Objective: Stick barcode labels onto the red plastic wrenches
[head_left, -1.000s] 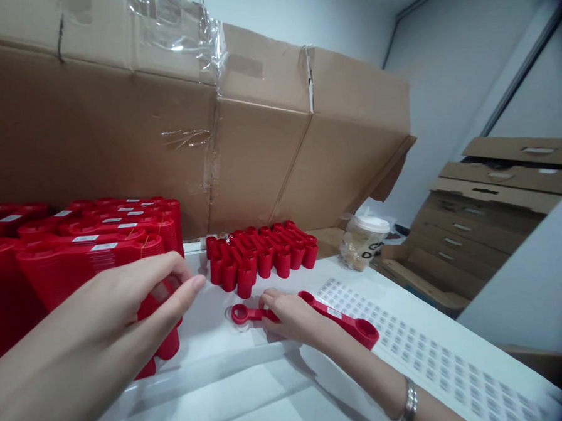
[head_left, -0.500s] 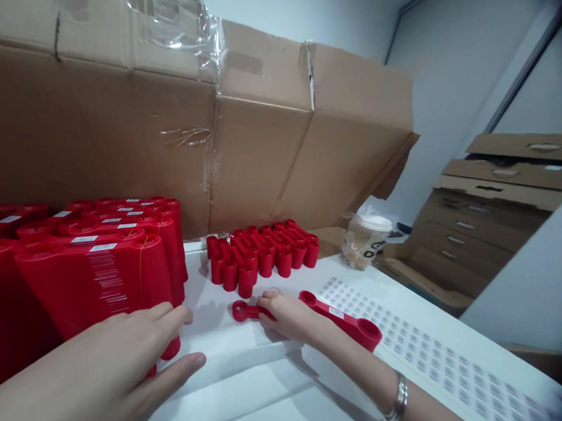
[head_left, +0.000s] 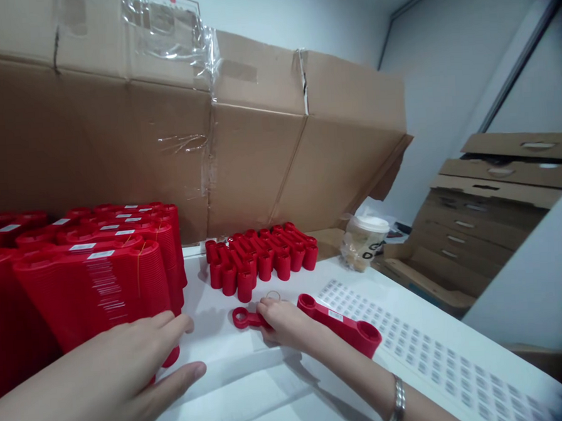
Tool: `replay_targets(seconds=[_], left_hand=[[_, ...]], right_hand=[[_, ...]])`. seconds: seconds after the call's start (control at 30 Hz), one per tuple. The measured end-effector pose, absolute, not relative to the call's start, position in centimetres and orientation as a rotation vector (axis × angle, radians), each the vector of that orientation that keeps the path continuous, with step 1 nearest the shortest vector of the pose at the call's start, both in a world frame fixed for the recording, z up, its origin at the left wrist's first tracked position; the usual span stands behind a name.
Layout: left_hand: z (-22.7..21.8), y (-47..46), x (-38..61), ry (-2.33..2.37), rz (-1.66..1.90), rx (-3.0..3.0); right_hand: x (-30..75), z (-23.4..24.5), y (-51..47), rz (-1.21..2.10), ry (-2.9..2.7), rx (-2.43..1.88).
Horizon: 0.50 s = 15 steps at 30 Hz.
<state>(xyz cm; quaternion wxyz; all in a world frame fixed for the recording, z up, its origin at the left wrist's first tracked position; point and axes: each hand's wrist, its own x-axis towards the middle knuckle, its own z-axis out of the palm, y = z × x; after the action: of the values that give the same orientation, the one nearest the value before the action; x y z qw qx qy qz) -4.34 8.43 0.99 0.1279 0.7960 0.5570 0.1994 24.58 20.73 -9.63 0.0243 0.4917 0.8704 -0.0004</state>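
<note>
My right hand (head_left: 282, 320) is closed around a small red plastic wrench-shaped piece (head_left: 242, 318); its ring end sticks out to the left, the rest is under my fingers. Just right of that hand lies a stack of larger red wrench-shaped pieces (head_left: 350, 329) with a white label on top. My left hand (head_left: 129, 363) is open, thumb and fingers apart, in front of tall stacks of red labelled pieces (head_left: 101, 289); I see nothing held in it. A thin rubber band (head_left: 273, 295) lies beyond my right hand.
Small red stacks (head_left: 264, 255) stand in rows at the table's back. A label sheet (head_left: 410, 342) lies to the right, near a lidded cup in plastic (head_left: 365, 240). A large cardboard box (head_left: 141, 149) rises behind; more cardboard boxes (head_left: 489, 218) are stacked at right.
The view has shifted slightly. My right hand stays on the small red piece, and my left hand keeps its open pose by the stacks.
</note>
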Motion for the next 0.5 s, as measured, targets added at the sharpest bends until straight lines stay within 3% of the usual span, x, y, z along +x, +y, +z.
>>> replay_targets(seconds=[0.1,0.5], left_hand=[[1.3,9.3,-3.9,1.579,0.450,2.290],[3.5,10.4,-1.2,1.323,0.623,2.093]], right_hand=[[24.4,-8.1,19.8,0.053,2.736,1.508],[23.1,2.4,10.9,0.395,3.346,1.143]])
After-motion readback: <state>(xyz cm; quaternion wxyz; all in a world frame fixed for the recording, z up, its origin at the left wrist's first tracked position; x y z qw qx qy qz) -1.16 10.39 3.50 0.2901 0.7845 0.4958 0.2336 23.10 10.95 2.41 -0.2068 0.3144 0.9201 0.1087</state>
